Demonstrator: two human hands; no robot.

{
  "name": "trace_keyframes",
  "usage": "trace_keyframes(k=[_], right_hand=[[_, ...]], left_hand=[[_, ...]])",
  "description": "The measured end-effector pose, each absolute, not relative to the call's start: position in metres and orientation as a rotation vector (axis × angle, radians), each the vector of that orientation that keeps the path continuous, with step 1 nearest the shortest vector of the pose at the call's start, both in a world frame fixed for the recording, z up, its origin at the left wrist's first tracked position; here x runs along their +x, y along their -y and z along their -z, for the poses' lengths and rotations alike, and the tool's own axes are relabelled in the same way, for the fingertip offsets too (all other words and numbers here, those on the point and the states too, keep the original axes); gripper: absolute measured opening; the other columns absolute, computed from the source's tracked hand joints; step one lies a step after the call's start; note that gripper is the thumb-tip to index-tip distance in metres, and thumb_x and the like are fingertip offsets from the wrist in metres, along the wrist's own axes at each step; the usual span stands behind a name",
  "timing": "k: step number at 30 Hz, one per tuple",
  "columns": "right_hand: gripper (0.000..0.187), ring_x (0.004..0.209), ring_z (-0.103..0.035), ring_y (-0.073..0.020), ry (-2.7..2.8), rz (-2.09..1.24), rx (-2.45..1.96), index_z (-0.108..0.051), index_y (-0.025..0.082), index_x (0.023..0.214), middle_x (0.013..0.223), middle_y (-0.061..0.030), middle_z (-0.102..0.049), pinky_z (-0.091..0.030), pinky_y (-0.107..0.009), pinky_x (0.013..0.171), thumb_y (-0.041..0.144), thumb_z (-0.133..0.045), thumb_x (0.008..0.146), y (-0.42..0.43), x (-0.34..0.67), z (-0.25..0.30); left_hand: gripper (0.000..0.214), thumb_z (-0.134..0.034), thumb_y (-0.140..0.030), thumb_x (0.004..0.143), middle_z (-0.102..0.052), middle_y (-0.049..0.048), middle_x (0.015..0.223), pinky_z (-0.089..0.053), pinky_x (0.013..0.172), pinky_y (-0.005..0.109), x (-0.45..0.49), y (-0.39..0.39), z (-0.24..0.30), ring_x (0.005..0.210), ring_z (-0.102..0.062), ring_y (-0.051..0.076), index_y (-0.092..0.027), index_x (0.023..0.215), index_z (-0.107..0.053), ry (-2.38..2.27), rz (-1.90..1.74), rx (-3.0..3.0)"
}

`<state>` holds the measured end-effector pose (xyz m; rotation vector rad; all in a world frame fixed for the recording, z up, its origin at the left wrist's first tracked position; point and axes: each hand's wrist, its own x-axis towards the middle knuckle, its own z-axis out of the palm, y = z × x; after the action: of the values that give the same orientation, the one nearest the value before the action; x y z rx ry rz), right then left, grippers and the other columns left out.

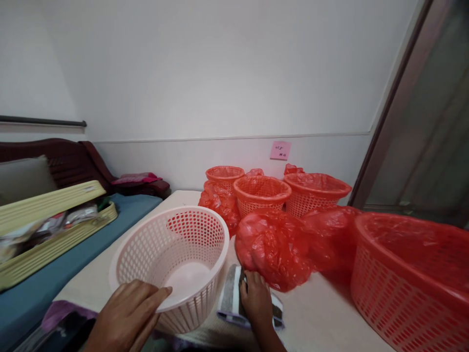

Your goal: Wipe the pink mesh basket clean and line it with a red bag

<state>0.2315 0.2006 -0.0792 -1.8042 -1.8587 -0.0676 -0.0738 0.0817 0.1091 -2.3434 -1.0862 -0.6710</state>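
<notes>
White wall (220,73) fills the upper frame above a cream desk (322,313). Left of lower centre, a pink basket (190,313) has its rim clamped in the left hand (128,313); a striped cloth (229,298), lower centre, lies under the right hand (257,296), its grip unclear.

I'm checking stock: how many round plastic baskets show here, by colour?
Pale pinkish-white basket: 1
Red baskets: 4
Total: 5
</notes>
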Motion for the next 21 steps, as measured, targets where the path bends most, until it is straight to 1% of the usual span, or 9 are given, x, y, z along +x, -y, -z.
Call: trace_keyframes(k=[2,5,8,13,21], right_hand=[[0.026,0.094,-0.056,-0.0238,1.858,0.069,-1.805,-0.063,0.019,0.11,0.1,-0.0074,-0.065,-0.036,-0.035,0.085,0.019,-0.048,0.089,-0.201,0.231,0.079],[0.026,0.094,-0.056,-0.0235,1.856,0.069,-1.804,-0.063,0.019,0.111,0.1,-0.0074,-0.065,-0.035,-0.034,0.085,0.018,-0.048,0.089,-0.201,0.231,0.079],[0.027,0.094,-0.056,-0.0238,1.855,0.065,-1.8,-0.062,0.019,0.112,0.1,-0.0071,-0.064,-0.035,-0.035,0.085,0.018,-0.048,0.089,-0.201,0.231,0.079],[0.027,0.095,-0.056,-0.0245,1.85,0.055,-1.794,-0.063,0.018,0.112,0.1,-0.0072,-0.064,-0.035,-0.035,0.085,0.018,-0.048,0.089,-0.201,0.231,0.08],[0.026,0.095,-0.056,-0.0241,1.838,0.036,-1.802,-0.063,0.018,0.111,0.099,-0.0073,-0.064,-0.036,-0.035,0.085,0.017,-0.05,0.089,-0.199,0.231,0.076]], left_hand=[[0.034,-0.056,-0.024,0.088,-0.069,0.0028,0.097,-0.042,0.083,0.031,-0.075,-0.08,-0.108,0.088,-0.06,0.017,-0.022,0.121,-0.058,1.07,0.649,-2.315],[0.032,-0.058,-0.032,0.087,-0.071,0.003,0.096,-0.041,0.085,0.033,-0.074,-0.078,-0.108,0.088,-0.062,0.018,-0.02,0.118,-0.06,1.018,0.634,-2.244],[0.029,-0.055,-0.038,0.089,-0.072,0.0024,0.091,-0.042,0.083,0.033,-0.073,-0.077,-0.111,0.084,-0.064,0.019,-0.02,0.111,-0.061,0.97,0.61,-2.177],[0.03,-0.048,-0.041,0.092,-0.074,0.0029,0.088,-0.043,0.079,0.033,-0.073,-0.075,-0.117,0.082,-0.065,0.02,-0.019,0.107,-0.061,0.965,0.606,-2.126],[0.03,-0.051,-0.043,0.091,-0.074,0.003,0.088,-0.044,0.079,0.034,-0.078,-0.07,-0.109,0.081,-0.066,0.02,-0.019,0.106,-0.061,0.97,0.581,-2.128]])
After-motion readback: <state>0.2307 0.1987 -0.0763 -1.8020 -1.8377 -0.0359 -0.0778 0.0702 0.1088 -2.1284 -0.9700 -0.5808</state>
